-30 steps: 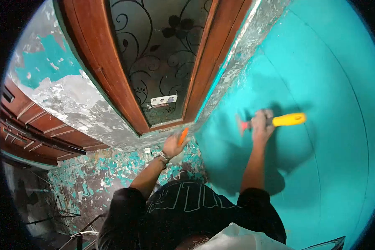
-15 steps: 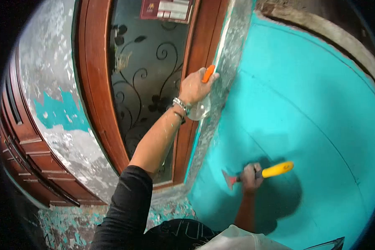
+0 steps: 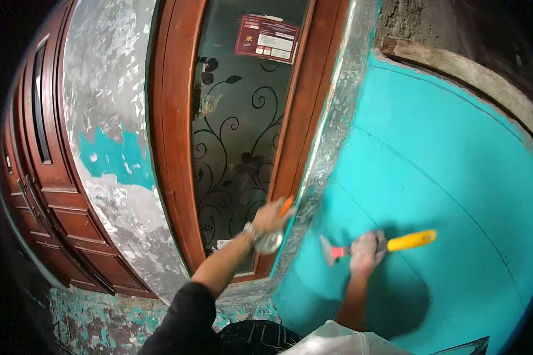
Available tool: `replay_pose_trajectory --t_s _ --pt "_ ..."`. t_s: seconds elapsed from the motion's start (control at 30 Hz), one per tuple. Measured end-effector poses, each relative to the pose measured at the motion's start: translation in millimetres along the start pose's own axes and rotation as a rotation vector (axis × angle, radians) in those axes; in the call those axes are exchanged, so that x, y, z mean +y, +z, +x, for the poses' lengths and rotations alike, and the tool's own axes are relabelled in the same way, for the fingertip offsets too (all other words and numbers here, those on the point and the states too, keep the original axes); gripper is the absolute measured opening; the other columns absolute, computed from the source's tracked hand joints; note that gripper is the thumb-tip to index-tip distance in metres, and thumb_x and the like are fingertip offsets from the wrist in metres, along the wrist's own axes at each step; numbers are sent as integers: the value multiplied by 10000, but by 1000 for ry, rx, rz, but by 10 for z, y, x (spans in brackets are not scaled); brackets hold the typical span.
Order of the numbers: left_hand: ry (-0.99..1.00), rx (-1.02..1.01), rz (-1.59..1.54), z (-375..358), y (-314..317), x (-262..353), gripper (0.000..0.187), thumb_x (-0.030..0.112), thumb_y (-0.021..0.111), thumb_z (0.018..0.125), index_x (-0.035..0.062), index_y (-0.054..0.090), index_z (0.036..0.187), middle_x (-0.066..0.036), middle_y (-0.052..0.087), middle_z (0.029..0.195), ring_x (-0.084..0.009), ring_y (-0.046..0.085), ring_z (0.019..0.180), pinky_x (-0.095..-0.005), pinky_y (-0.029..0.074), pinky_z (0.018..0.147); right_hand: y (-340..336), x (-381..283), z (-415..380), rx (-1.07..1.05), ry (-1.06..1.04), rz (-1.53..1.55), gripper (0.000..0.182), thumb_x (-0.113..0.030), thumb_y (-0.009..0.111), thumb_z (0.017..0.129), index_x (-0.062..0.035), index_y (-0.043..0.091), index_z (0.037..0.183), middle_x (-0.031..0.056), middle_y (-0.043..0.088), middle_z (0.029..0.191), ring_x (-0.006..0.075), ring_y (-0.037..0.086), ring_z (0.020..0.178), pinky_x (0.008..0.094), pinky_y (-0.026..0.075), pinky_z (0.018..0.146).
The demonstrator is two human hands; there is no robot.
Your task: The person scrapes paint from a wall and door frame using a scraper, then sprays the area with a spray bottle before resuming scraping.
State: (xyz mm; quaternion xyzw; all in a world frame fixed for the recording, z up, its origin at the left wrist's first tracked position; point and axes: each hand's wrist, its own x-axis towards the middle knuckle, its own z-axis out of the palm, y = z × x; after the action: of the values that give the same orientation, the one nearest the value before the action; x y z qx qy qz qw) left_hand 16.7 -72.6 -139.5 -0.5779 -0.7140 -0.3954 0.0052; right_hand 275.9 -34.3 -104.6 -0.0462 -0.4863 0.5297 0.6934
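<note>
My right hand (image 3: 367, 251) grips a scraper with a yellow handle (image 3: 413, 240) and a reddish blade (image 3: 328, 249), the blade laid against the turquoise wall (image 3: 450, 195). My left hand (image 3: 270, 216) holds a small clear spray bottle (image 3: 271, 241) with an orange top (image 3: 286, 205). It sits at the scraped grey edge (image 3: 331, 136) of the wall, beside the wooden window frame (image 3: 290, 148). A bracelet shows on my left wrist. My left sleeve is black.
A glass pane with black floral scrollwork (image 3: 237, 148) carries a dark red sticker (image 3: 267, 38). Left of it a stripped grey wall strip (image 3: 109, 177) keeps one turquoise patch. A brown panelled door (image 3: 41, 195) stands far left. Paint flakes cover the floor (image 3: 100, 322).
My left hand has dropped from high on the grey edge to about mid-height. The right hand and scraper have stayed at nearly the same spot on the wall. The view has tilted upward.
</note>
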Motion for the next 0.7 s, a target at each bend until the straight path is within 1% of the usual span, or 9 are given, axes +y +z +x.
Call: replay_pose_trajectory --t_s 0.03,0.07,0.1,0.17,0.27,0.4,0.53,0.6,0.7 --pt "-113 -117 -74 -392 12 -83 676 559 435 828 18 420 1233 -248 542 1095 -350 542 1003 -418 433 839 125 -62 118 4 1 142 199 -75 493 848 -95 347 713 -26 337 550 58 315 414 218 286 353" --pt "-45 3 -96 -740 205 -347 656 559 428 832 30 439 1219 -238 571 1032 -356 558 960 -417 446 804 250 -137 262 11 -6 280 238 -127 504 866 -88 327 712 -25 330 528 53 316 413 218 275 350" --pt "-232 -119 -67 -1030 269 -503 635 560 424 833 47 456 1205 -221 589 989 -362 562 935 -415 448 788 331 -177 402 -47 -126 194 229 -117 492 870 -91 329 712 -24 330 527 54 314 411 222 279 348" --pt "-232 -161 -104 -1486 218 -601 585 557 422 834 41 496 1098 -218 595 920 -377 568 873 -431 439 745 561 -272 645 -45 -278 148 235 -105 481 875 -98 325 698 -22 326 521 59 307 406 229 284 348" --pt "-280 -306 -102 -1895 -3 -629 564 531 440 835 60 484 1142 -220 588 955 -391 552 904 -441 443 731 1065 -637 1124 -6 -403 224 251 -122 501 867 -106 339 676 -29 315 512 62 298 399 226 288 358" --pt "-272 -154 -235 -2644 71 -989 493 491 484 828 95 528 1119 -218 597 921 -413 554 866 -462 444 718 1761 -1130 1802 -62 -576 211 191 -121 530 846 -120 402 704 -55 289 502 46 274 406 224 265 382" --pt "-636 -79 -131 -3717 244 -1476 469 445 494 835 97 525 1148 -221 596 946 -400 557 906 -451 451 732 2286 -1315 2443 -188 -706 160 198 -116 520 850 -93 406 689 -44 351 519 45 314 420 222 309 397" --pt "-936 -64 -140 -4182 188 -1459 495 352 533 832 -41 498 1132 -230 594 981 -364 556 972 -376 447 802 2576 -1317 2602 -171 -727 151 188 -95 554 826 -95 413 702 -39 333 480 59 311 391 230 271 391" --pt "-890 -64 -2 -4670 531 -1759 508 374 529 825 -16 489 1148 -220 594 974 -351 542 914 -379 434 750 2706 -1217 3012 -281 -763 142 214 -103 569 815 -92 405 677 -38 323 479 58 313 391 242 271 387"
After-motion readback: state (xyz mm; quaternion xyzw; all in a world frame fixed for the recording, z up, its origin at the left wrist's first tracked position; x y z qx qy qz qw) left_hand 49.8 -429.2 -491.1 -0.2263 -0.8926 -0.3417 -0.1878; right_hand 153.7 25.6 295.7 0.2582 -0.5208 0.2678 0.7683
